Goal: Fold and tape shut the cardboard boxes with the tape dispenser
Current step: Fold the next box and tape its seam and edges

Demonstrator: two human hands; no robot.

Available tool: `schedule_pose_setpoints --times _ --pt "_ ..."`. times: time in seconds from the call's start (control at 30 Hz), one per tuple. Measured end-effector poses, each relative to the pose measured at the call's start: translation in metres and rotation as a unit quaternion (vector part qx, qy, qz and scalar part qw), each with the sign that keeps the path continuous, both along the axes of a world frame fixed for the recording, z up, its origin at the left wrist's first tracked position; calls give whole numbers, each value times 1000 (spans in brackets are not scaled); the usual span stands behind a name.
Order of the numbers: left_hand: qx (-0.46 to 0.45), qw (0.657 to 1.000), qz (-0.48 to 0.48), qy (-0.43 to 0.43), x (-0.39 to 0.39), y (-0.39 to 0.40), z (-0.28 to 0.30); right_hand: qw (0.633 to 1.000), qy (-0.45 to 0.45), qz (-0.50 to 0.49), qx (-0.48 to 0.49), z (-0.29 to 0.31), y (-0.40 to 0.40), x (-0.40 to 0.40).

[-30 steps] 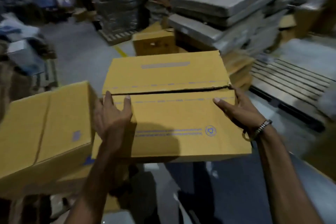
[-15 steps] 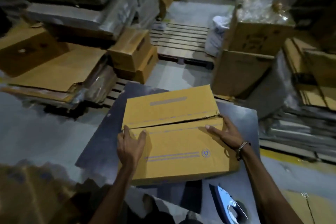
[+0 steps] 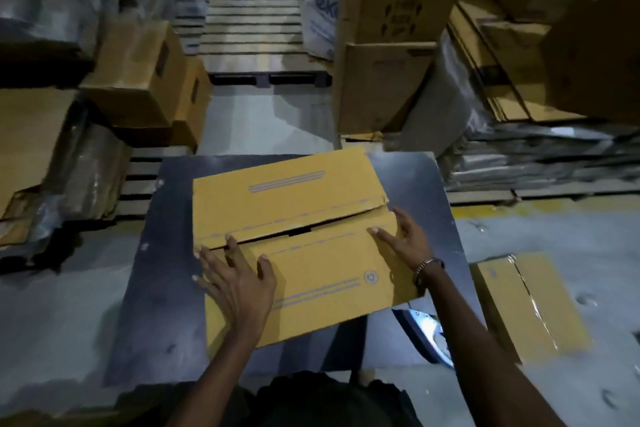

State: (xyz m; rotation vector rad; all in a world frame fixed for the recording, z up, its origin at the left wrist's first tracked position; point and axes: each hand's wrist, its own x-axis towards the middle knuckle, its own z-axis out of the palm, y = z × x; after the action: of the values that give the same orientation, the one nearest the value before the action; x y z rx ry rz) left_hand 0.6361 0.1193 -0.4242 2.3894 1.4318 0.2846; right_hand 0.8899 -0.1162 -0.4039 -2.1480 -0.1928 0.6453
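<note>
Dark desk (image 3: 166, 288) carrying one box (image 3: 294, 246); two flaps meeting, untaped. Left hand (image 3: 239, 284) and right hand (image 3: 403, 241) spread flat on near flap. One dispenser (image 3: 427, 331) right of box.

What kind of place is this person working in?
Most likely a warehouse or packing area. A wooden pallet lies on the concrete floor, stacks of flattened cardboard and wrapped bundles line the sides, and both hands press down the flaps of a yellow cardboard box on a dark worktable.
</note>
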Motion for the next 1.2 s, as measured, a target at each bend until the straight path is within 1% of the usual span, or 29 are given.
schedule_pose_setpoints --times 0.07,0.1,0.17,0.23,0.33,0.43,0.5,0.6,0.67,0.73,0.8,0.9,1.07,1.13,1.2 --pt "22 999 -39 -9 8 -11 1 996 10 -85 29 0 -18 -15" --pt "26 997 -75 -12 15 -17 -1 989 3 -143 29 -3 -33 -26" --pt "28 986 -163 -19 30 -32 -6 970 -33 -240 -7 -14 -69 -53" --pt "21 968 -247 -27 46 -49 -10 958 -43 -275 -70 -24 -106 -83" --pt "34 934 -355 -24 66 -76 -13 956 -20 -251 -150 -34 -136 -117" --pt "45 913 -406 -23 81 -97 -11 957 -19 -202 -206 -43 -144 -128" --pt "50 902 -429 -26 87 -109 -10 956 6 -162 -245 -50 -145 -130" --pt "63 892 -446 -27 90 -119 -10 953 41 -110 -279 -57 -146 -130" --pt "66 894 -441 -30 90 -119 -13 950 38 -76 -300 -61 -149 -129" --pt "66 895 -439 -35 88 -117 -15 952 25 -37 -301 -67 -156 -129" --pt "68 897 -435 -38 88 -119 -16 961 16 -13 -277 -70 -167 -129" --pt "73 902 -425 -28 90 -122 -17 972 2 -13 -233 -65 -181 -124" --pt "72 907 -415 -26 92 -125 -17 980 -37 5 -197 -35 -208 -98" --pt "58 917 -393 -41 95 -130 -15 982 -53 21 -181 -16 -217 -83" --pt "23 935 -347 -65 102 -137 -9 983 -79 38 -159 8 -217 -65"
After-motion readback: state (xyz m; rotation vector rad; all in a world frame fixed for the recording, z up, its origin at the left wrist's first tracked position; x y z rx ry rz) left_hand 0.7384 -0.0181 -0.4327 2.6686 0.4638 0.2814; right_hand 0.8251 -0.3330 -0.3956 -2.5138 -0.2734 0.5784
